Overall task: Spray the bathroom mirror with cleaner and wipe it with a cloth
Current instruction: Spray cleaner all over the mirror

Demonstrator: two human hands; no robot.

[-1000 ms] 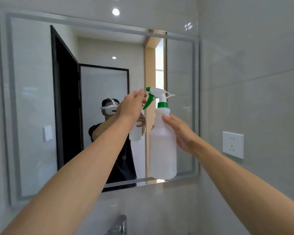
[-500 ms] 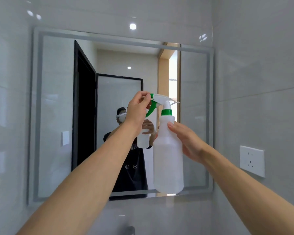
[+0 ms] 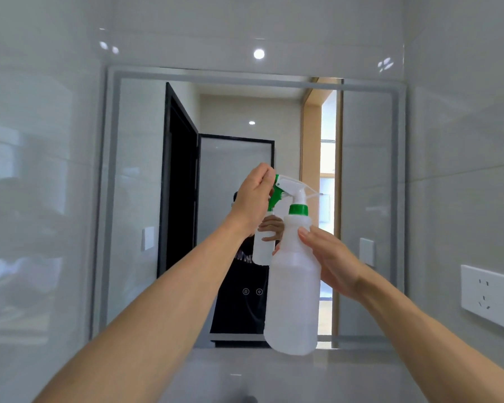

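Spray bottle (image 3: 293, 286) held up in front of the mirror (image 3: 134, 199), low centre of the glass, upright with a slight tilt. White translucent body, green collar and trigger, white spray head.

Right hand (image 3: 330, 260) clamps the body from the right side, fingers curled round it, thumb across the front. Left hand (image 3: 252, 196) pinches the nozzle tip, fingers closed on it; looks like the nozzle is being adjusted rather than the trigger pulled.

Contents: cannot make out a liquid level through the plastic; may be near empty or hold a clear fluid.

Risks, as judged: nozzle left shut gives no spray; trigger squeezed with the left hand in front would wet the hand. Overspray could reach the wall socket (image 3: 488, 296) at right. No cloth in view.
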